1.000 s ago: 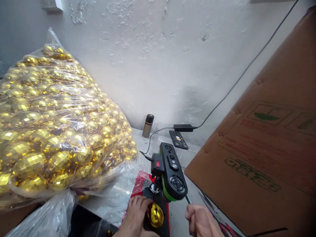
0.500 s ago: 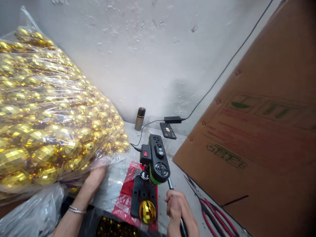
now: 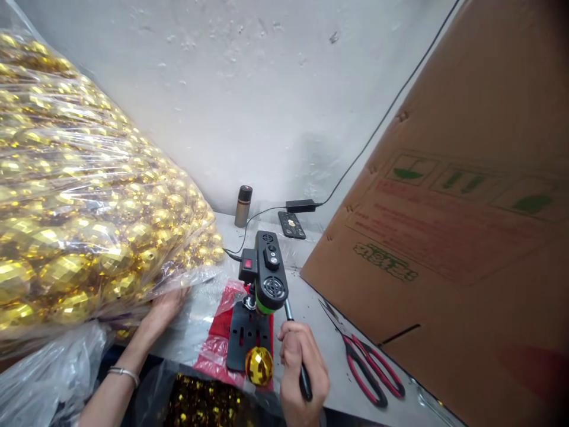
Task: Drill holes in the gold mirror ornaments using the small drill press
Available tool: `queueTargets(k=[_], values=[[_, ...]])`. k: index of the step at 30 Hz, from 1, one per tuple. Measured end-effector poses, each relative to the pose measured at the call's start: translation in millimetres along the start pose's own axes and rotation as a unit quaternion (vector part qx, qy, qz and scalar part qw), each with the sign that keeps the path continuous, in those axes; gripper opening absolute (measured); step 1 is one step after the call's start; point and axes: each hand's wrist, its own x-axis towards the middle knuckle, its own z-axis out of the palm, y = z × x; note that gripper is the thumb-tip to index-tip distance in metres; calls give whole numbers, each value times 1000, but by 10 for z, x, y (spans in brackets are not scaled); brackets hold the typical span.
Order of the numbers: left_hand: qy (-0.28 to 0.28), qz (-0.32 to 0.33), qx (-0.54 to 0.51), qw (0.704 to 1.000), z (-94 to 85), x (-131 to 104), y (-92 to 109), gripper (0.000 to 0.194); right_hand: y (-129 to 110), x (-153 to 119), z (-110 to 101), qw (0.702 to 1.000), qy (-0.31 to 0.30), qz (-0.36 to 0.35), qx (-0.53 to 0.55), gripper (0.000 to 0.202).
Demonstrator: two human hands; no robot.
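Observation:
My right hand [image 3: 302, 367] is wrapped round the black-gripped lever [image 3: 304, 379] of a small black bench machine [image 3: 271, 270] with a red switch and round vents. A shiny gold faceted ball [image 3: 259, 366] sits at the front end of the machine's slotted base plate [image 3: 240, 332]. At the lower edge of a large clear plastic bag [image 3: 178, 281] full of gold balls is my left hand [image 3: 168, 305]. Plastic covers its fingers, so I cannot see whether it holds anything. Red plastic film [image 3: 211, 356] lies beneath the base plate.
Red-handled scissors [image 3: 371, 367] lie right of my right hand, beside a big cardboard box [image 3: 444, 237]. Behind the machine are a dark-capped cylinder [image 3: 243, 206], a power adapter [image 3: 301, 206] with its cable, and a black patterned card [image 3: 292, 225]. Gold pieces [image 3: 200, 403] fill a dark container below.
The whole view has shifted, so things appear farther left and higher. More of the scissors and the gold pieces below shows. My right hand is still on the lever, my left still at the bag.

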Motion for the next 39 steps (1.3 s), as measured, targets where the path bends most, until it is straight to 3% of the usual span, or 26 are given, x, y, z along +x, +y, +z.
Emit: queueTargets(k=[6,10,12,14,16,18,21,23,30,35,39], values=[[-9,-17,106,994,-2,15,33,15,-24,19,-15,1000,-7,-3,-7,27],[6,-30,135,990,13,-141,86,26,-28,36,-13,1000,-7,-8,-9,26],[3,-64,98,993,82,-302,120,39,-30,42,-12,1000,-9,-8,-10,26],[-32,-145,-37,988,180,-496,158,54,-33,44,-14,1000,-9,-11,-11,26],[-83,-247,-231,938,276,-677,206,66,-38,44,-18,1000,-10,-14,-12,27],[-99,-331,-374,861,346,-804,268,54,-44,43,-24,1000,-13,-11,-16,26],[-54,-411,-442,796,397,-864,372,18,-51,42,-29,1000,-18,-3,-21,25],[-39,-432,-448,782,412,-849,431,15,-51,43,-28,1000,-17,-1,-19,27],[-42,-425,-465,775,516,-818,452,17,-66,64,-18,1000,-14,-3,-19,27],[-109,-402,-423,804,679,-863,309,23,-77,64,-26,999,-18,-11,-26,27],[-118,-372,-407,826,805,-890,179,26,-78,56,-36,999,-23,-12,-26,27]])
